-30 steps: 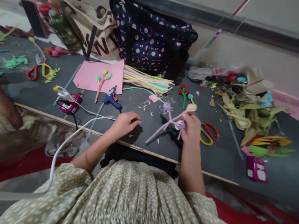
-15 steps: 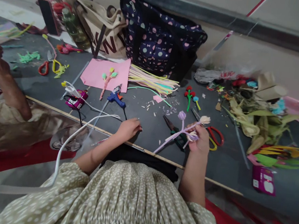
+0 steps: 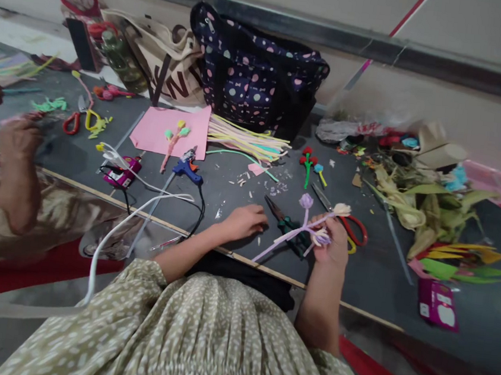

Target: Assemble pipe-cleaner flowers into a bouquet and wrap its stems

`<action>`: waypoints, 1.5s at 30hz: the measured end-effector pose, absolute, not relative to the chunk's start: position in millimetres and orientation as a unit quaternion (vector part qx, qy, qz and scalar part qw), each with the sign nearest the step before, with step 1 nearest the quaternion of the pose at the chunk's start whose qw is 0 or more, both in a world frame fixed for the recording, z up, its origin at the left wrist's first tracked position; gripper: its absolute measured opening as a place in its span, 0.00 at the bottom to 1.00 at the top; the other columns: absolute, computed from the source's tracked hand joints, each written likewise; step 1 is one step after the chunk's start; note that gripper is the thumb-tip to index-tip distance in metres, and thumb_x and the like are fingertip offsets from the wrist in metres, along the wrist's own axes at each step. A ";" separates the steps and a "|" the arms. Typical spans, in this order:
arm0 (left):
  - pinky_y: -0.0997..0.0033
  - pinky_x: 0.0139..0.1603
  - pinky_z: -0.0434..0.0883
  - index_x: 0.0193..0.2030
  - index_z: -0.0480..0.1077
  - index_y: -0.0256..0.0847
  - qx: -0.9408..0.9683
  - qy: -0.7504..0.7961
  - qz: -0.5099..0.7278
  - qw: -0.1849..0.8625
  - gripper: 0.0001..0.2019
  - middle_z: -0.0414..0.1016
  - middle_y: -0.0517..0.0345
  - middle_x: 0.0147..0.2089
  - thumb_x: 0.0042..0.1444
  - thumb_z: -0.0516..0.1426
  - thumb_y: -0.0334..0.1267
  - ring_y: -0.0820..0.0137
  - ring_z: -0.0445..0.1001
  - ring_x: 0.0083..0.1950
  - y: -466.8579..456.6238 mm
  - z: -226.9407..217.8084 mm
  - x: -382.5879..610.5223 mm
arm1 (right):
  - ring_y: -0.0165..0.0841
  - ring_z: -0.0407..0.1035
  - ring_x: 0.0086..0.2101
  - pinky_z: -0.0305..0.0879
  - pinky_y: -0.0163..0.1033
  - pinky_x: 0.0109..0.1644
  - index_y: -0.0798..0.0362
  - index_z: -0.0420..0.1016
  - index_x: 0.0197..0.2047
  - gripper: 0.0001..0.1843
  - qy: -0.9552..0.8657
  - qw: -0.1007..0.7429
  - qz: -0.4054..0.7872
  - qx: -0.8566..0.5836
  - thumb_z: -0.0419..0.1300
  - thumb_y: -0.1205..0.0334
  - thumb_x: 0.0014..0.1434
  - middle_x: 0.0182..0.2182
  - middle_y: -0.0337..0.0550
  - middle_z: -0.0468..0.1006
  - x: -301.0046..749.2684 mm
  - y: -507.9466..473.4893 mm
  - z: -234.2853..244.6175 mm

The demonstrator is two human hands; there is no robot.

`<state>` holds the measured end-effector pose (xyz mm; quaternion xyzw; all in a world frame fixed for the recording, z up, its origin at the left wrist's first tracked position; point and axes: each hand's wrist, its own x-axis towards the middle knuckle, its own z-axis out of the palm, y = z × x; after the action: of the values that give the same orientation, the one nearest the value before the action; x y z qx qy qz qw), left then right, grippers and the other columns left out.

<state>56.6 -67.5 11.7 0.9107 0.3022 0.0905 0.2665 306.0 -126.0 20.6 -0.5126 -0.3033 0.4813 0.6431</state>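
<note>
My right hand [image 3: 333, 239] pinches a lilac pipe-cleaner flower stem [image 3: 288, 234] that slants down left to the table's edge. It branches into a purple bloom [image 3: 306, 201], a cream bloom [image 3: 342, 209] and a purple-and-white bloom by my fingers. My left hand [image 3: 245, 221] is low over the table, fingers curled together, with nothing visible in them. Between my hands lie dark pliers with green handles [image 3: 293, 234], partly behind the stem. Scissors with red and yellow handles [image 3: 356, 229] lie behind my right hand, partly covered.
A blue glue gun [image 3: 189, 167] and its cord lie left, near a magenta box [image 3: 122, 172] with a white cable [image 3: 141, 203]. Pipe cleaners [image 3: 249, 139] lie behind, before a dark patterned bag [image 3: 257, 75]. Dried husks [image 3: 431, 215] are right. A co-worker's hands [image 3: 19, 138] are far left.
My left hand has moved right, away from the glue gun and closer to the pliers and stem. My right hand keeps its hold. The view has shifted slightly, and the co-worker's hands have moved.
</note>
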 end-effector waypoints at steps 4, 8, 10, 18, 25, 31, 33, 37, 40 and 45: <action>0.68 0.40 0.66 0.46 0.73 0.42 0.935 0.244 0.053 0.250 0.09 0.71 0.50 0.46 0.59 0.58 0.38 0.63 0.70 0.48 -77.7 3.5 64.1 | 0.27 0.60 0.21 0.62 0.35 0.26 0.49 0.63 0.22 0.16 -0.277 0.656 0.512 -0.480 0.65 0.52 0.48 0.19 0.31 0.59 304.4 -126.9 21.9; 0.69 0.37 0.65 0.40 0.73 0.41 0.949 0.214 0.050 0.227 0.06 0.71 0.51 0.42 0.61 0.55 0.37 0.64 0.70 0.45 -76.4 -0.4 67.7 | 0.26 0.60 0.22 0.62 0.34 0.26 0.50 0.65 0.22 0.15 -0.254 0.671 0.523 -0.460 0.67 0.55 0.47 0.19 0.32 0.59 301.3 -127.6 21.3; 0.69 0.37 0.65 0.38 0.73 0.40 0.952 0.206 0.051 0.219 0.06 0.71 0.52 0.41 0.61 0.54 0.35 0.65 0.70 0.45 -77.2 -0.5 68.1 | 0.26 0.60 0.22 0.63 0.34 0.26 0.50 0.67 0.23 0.13 -0.245 0.677 0.524 -0.455 0.67 0.56 0.47 0.19 0.32 0.61 300.4 -128.1 19.2; 0.70 0.37 0.64 0.47 0.72 0.42 0.957 0.166 0.086 0.221 0.11 0.72 0.52 0.45 0.62 0.55 0.44 0.66 0.71 0.46 -82.3 1.0 64.6 | 0.25 0.61 0.22 0.63 0.33 0.26 0.50 0.67 0.24 0.14 -0.245 0.680 0.525 -0.449 0.68 0.55 0.48 0.20 0.31 0.62 298.4 -129.1 16.0; 0.69 0.37 0.63 0.38 0.71 0.38 0.971 0.164 0.059 0.164 0.09 0.73 0.52 0.40 0.64 0.52 0.38 0.66 0.69 0.43 -88.9 -2.6 71.4 | 0.24 0.61 0.22 0.62 0.31 0.25 0.51 0.68 0.23 0.14 -0.233 0.682 0.532 -0.446 0.70 0.55 0.45 0.19 0.31 0.63 288.5 -126.3 23.5; 0.70 0.39 0.64 0.39 0.71 0.40 0.934 0.261 0.111 0.219 0.09 0.73 0.52 0.41 0.65 0.51 0.38 0.67 0.70 0.44 -67.7 1.9 49.2 | 0.25 0.61 0.22 0.63 0.31 0.25 0.50 0.68 0.24 0.15 -0.239 0.677 0.540 -0.441 0.70 0.56 0.45 0.19 0.31 0.63 286.4 -126.6 26.7; 0.69 0.41 0.65 0.39 0.72 0.39 0.887 0.374 0.162 0.218 0.09 0.74 0.51 0.40 0.64 0.51 0.37 0.66 0.70 0.43 -45.8 4.6 36.6 | 0.25 0.61 0.22 0.63 0.31 0.26 0.50 0.68 0.24 0.14 -0.244 0.674 0.540 -0.441 0.70 0.55 0.46 0.19 0.31 0.64 284.8 -126.3 27.7; 0.69 0.44 0.66 0.39 0.74 0.39 0.814 0.493 0.213 0.221 0.07 0.75 0.51 0.41 0.61 0.54 0.35 0.66 0.72 0.44 -5.9 6.3 19.2 | 0.24 0.60 0.21 0.62 0.31 0.25 0.50 0.68 0.24 0.14 -0.244 0.672 0.542 -0.441 0.70 0.56 0.45 0.19 0.31 0.64 277.5 -122.3 29.8; 0.69 0.44 0.66 0.40 0.75 0.41 0.788 0.531 0.218 0.224 0.08 0.76 0.51 0.42 0.60 0.55 0.33 0.65 0.73 0.44 2.9 3.1 15.3 | 0.26 0.60 0.22 0.62 0.34 0.25 0.50 0.67 0.23 0.14 -0.259 0.657 0.542 -0.455 0.69 0.56 0.45 0.19 0.32 0.64 271.6 -117.7 30.7; 0.67 0.45 0.68 0.43 0.75 0.39 0.749 0.569 0.266 0.211 0.09 0.76 0.50 0.42 0.57 0.56 0.31 0.65 0.74 0.43 -4.3 -0.3 9.5 | 0.26 0.59 0.20 0.61 0.35 0.25 0.50 0.68 0.24 0.12 -0.268 0.645 0.540 -0.469 0.68 0.57 0.44 0.19 0.31 0.65 261.7 -105.2 32.1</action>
<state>9.5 -4.3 -0.3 0.7487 0.5693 0.2662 0.2109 261.7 -105.2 32.1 -0.4687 -0.2677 0.5405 0.6454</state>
